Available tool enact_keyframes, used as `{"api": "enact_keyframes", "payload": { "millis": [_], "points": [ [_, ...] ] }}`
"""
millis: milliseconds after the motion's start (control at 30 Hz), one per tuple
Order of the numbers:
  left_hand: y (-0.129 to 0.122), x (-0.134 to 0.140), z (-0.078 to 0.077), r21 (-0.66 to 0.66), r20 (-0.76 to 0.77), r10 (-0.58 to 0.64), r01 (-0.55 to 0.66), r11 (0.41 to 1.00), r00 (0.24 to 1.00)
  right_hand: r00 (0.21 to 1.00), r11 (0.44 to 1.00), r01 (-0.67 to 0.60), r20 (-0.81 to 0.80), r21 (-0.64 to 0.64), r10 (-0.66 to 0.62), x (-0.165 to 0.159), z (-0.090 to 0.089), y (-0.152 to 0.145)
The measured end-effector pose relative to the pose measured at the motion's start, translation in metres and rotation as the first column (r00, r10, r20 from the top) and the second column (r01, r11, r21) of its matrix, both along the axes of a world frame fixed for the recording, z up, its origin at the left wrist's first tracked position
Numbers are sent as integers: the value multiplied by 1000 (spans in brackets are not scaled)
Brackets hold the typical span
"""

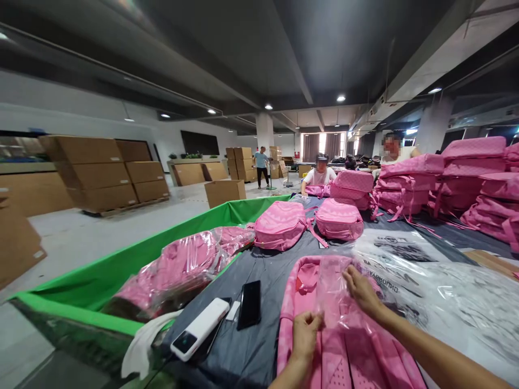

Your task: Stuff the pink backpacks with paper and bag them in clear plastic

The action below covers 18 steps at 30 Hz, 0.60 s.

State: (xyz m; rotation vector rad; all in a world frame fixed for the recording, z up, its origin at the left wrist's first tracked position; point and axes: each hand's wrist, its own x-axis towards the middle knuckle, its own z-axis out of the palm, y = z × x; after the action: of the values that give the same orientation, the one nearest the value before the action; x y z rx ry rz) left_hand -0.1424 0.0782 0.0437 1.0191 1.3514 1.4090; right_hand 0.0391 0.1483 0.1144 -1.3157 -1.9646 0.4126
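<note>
A pink backpack (340,351) lies before me on the dark table, its padded straps and back panel facing up. Above it, a piece of clear plastic film (333,292) is stretched between my two hands. My left hand (307,335) is closed on the film's near left edge, over the left part of the backpack. Higher up and to the right, my right hand (363,289) pinches the film's other side. A small red patch (307,282) shows near the top of the backpack. Clear printed plastic bags (441,302) lie to the right, partly behind my right forearm.
A white power bank (200,328) and a black phone (248,304) lie left of the backpack. Bagged pink backpacks (178,265) rest in a green-lined bin (81,313). More backpacks (279,224) stand ahead, with stacks (474,178) at right. Other people work beyond the table.
</note>
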Motion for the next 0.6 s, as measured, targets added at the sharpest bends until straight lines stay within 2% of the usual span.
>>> {"api": "enact_keyframes", "payload": {
  "millis": [33,67,133,167,200,267,333,367,433,500,600],
  "points": [
    [-2,-5,0,76,-177,61,-48,996,982,1000,1000,4,-19,9,-4,1,3,3],
    [-4,-8,2,182,-346,154,-95,979,926,999,1000,1,-33,18,-1,0,5,5],
    [-7,-10,10,429,-574,371,-117,896,730,998,999,-30,-47,23,31,-4,8,-1],
    [-7,-9,15,517,-642,443,-73,853,626,997,998,-60,-47,13,60,-7,9,-7],
    [-5,-7,21,554,-699,474,-13,832,536,995,995,-98,-35,-8,97,-9,10,-15],
    [2,-7,32,530,-786,455,80,844,419,982,982,-180,55,-48,183,-10,11,-32],
    [10,-11,44,500,-823,435,103,860,366,947,977,-214,239,-21,212,0,13,-48],
    [14,-15,50,512,-821,451,103,853,350,924,979,-202,338,29,180,10,13,-54],
    [18,-21,60,570,-793,513,103,815,328,884,981,-113,467,161,25,39,12,-63],
    [17,-24,68,603,-773,549,101,791,318,850,975,24,509,221,-136,74,10,-67],
    [10,-14,68,534,-804,469,97,840,366,839,950,204,458,238,-295,124,7,-72]
  ]
}}
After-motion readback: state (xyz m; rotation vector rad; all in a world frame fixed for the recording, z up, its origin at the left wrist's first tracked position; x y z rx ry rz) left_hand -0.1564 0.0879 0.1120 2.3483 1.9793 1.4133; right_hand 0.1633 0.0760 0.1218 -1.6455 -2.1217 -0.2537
